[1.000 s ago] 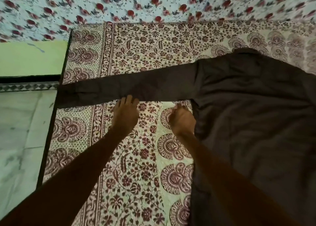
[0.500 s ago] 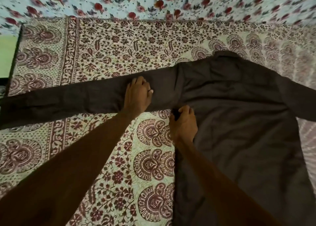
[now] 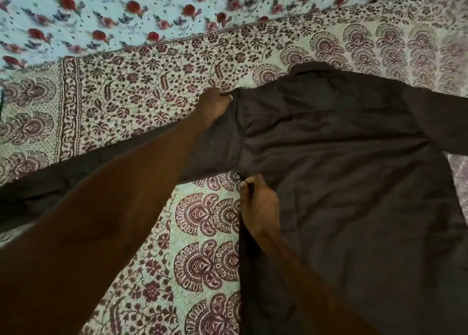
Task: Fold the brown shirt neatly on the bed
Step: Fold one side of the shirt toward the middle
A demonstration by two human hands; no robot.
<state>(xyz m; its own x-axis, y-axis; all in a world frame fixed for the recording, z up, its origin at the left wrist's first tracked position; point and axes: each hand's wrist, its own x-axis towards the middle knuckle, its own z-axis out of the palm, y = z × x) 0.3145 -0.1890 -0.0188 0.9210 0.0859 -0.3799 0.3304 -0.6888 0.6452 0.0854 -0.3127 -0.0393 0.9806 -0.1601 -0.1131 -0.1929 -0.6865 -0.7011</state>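
Note:
The brown shirt [image 3: 342, 172] lies flat and back-up on the patterned bed cover [image 3: 141, 101], collar at the top, one long sleeve stretched out to the left under my forearm. My left hand [image 3: 215, 105] pinches the shirt's left shoulder seam at its top edge. My right hand [image 3: 258, 205] pinches the shirt at the armpit, where the sleeve meets the side seam. The other sleeve runs off the right edge of the view.
A light blue sheet with red roses [image 3: 126, 10] covers the bed beyond the maroon-and-cream cover. A dark strip shows at the far left edge [image 3: 1, 101]. Open cover lies left and below the shirt.
My left hand slid from the middle of the sleeve up to the shoulder seam and now pinches it. My right hand stays at the armpit. The view shifted right, hiding the floor.

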